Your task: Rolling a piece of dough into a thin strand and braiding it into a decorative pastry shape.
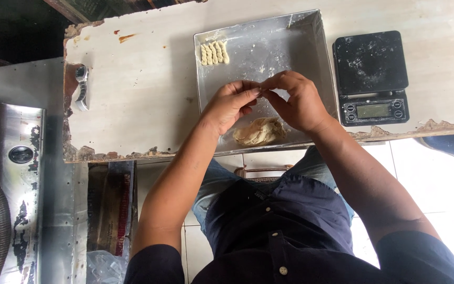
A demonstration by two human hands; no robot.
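A small dough piece (261, 88), mostly hidden, is pinched between the fingertips of left hand (232, 105) and right hand (296, 100) above the metal tray (300, 58); both grips narrow. Judged soft, light, easily torn; best held at its ends. Long axis apparently left-right. Dough lump (260, 131) lies near; twisted pieces (214, 53) far left.
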